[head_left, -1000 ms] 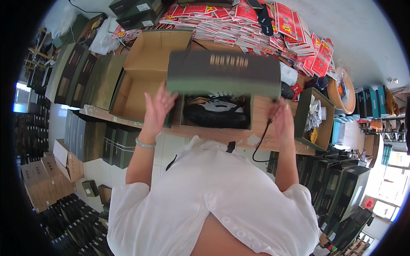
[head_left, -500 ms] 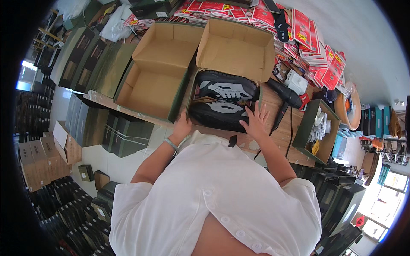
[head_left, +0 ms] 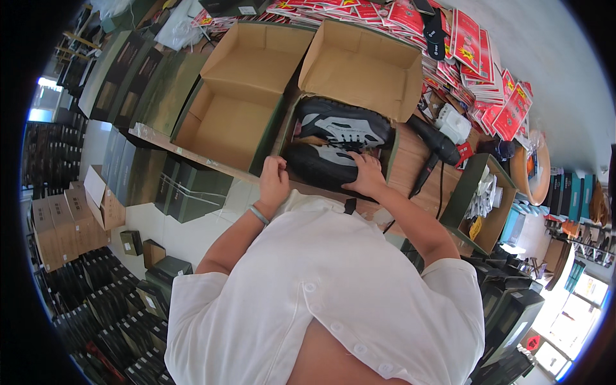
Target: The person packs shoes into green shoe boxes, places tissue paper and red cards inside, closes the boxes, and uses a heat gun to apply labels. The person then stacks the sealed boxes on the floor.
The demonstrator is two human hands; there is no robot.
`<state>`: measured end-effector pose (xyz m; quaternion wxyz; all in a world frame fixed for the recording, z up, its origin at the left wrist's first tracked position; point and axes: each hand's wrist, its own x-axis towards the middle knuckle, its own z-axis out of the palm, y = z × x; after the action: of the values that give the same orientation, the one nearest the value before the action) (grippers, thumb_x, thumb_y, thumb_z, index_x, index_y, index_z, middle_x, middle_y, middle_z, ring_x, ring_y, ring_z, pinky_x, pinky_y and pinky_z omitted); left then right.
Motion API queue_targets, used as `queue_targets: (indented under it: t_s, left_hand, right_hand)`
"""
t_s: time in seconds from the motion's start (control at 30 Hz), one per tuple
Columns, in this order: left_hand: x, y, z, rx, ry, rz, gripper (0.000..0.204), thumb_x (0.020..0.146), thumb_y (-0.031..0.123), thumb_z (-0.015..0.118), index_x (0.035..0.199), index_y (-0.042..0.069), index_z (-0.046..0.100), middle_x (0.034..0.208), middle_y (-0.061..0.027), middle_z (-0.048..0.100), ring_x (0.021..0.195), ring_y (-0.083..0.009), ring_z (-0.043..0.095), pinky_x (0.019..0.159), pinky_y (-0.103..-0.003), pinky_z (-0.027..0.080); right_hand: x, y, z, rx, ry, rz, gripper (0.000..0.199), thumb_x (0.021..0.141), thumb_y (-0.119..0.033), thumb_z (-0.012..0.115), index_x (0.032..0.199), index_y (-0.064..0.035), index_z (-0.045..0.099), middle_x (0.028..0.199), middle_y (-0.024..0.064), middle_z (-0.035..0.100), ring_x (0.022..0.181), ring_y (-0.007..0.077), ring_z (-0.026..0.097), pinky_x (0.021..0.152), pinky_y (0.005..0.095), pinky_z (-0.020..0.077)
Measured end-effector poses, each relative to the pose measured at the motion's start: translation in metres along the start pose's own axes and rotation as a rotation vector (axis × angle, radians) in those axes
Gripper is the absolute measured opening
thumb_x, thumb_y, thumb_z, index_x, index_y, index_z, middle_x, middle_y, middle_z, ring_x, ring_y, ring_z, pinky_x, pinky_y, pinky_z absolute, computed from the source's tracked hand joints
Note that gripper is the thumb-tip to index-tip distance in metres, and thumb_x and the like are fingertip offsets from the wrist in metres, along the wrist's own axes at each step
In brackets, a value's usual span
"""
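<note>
A pair of black-and-grey sneakers lies side by side in an open green shoe box; the far sneaker (head_left: 343,125) rests behind the near sneaker (head_left: 314,168). My right hand (head_left: 367,178) is closed over the right end of the near sneaker, thumb low and fingers on top. At the box's near left corner is my left hand (head_left: 274,183), its fingers curled together; whatever is between them, if anything, is hidden. The raised lid (head_left: 359,67) shows its brown inside. Left of it stands a second open shoe box (head_left: 221,128) with nothing in it.
A black hair dryer (head_left: 433,141) and its cord lie right of the sneakers, near a green box of small items (head_left: 465,192). Red printed packets (head_left: 475,45) pile up along the back. Closed shoe boxes (head_left: 122,77) stand at the left, with more stacked on the floor.
My right hand has moved left from the box's right end onto the near sneaker, its spread fingers now closed. My left hand has shifted slightly up, with its fingers curled more.
</note>
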<state>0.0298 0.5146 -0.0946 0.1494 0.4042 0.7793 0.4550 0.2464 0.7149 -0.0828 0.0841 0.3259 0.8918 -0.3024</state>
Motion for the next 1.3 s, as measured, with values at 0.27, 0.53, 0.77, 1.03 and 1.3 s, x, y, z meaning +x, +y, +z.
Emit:
queue_targets:
  t_s: [0.27, 0.53, 0.77, 1.03, 1.3]
  left_hand:
    - [0.019, 0.001, 0.007, 0.658, -0.513, -0.114, 0.027, 0.085, 0.012, 0.053, 0.109, 0.005, 0.06, 0.105, -0.0213, 0.062, 0.097, -0.036, 0.063, 0.082, -0.043, 0.052]
    - [0.065, -0.05, 0.092, 0.558, -0.529, -0.338, 0.067, 0.086, 0.031, 0.062, 0.145, 0.012, 0.035, 0.128, -0.0329, 0.05, 0.116, -0.0469, 0.052, 0.103, -0.048, 0.04]
    - [0.084, -0.122, 0.131, 0.473, -0.477, -0.25, 0.029, 0.087, 0.026, 0.062, 0.11, 0.01, 0.069, 0.105, -0.021, 0.067, 0.103, -0.036, 0.063, 0.093, -0.045, 0.048]
    - [0.061, 0.06, -0.032, 0.384, -0.722, 0.17, 0.024, 0.091, 0.027, 0.055, 0.098, 0.007, 0.067, 0.092, -0.0173, 0.067, 0.087, -0.0349, 0.065, 0.074, -0.042, 0.051]
    - [0.045, 0.101, -0.232, 0.109, 0.627, 0.462, 0.011, 0.086, 0.004, 0.058, 0.097, 0.001, 0.061, 0.115, -0.0136, 0.057, 0.108, -0.0276, 0.055, 0.092, -0.037, 0.045]
  right_hand:
    - [-0.028, -0.005, -0.031, 0.547, 0.133, 0.064, 0.1, 0.058, -0.037, 0.089, 0.142, -0.0092, 0.041, 0.138, 0.0188, 0.046, 0.129, 0.034, 0.044, 0.109, 0.0391, 0.0362]
    - [-0.041, 0.022, -0.06, 1.178, 0.122, 0.195, 0.096, 0.067, -0.02, 0.085, 0.146, -0.0023, 0.033, 0.134, 0.0173, 0.048, 0.126, 0.0295, 0.047, 0.106, 0.0378, 0.0362]
    - [-0.047, 0.006, -0.063, 1.172, 0.145, 0.166, 0.095, 0.069, -0.018, 0.083, 0.147, -0.0006, 0.031, 0.135, 0.0176, 0.048, 0.125, 0.0286, 0.047, 0.106, 0.0367, 0.0359]
    - [-0.051, 0.012, -0.047, 1.07, 0.175, 0.161, 0.102, 0.063, -0.027, 0.089, 0.145, 0.0013, 0.035, 0.136, 0.0216, 0.047, 0.127, 0.0311, 0.045, 0.107, 0.0373, 0.0348]
    - [-0.037, -0.029, -0.063, 0.426, 0.2, 0.017, 0.097, 0.059, -0.033, 0.088, 0.141, -0.0089, 0.042, 0.13, 0.0193, 0.051, 0.122, 0.0329, 0.049, 0.106, 0.0426, 0.0373]
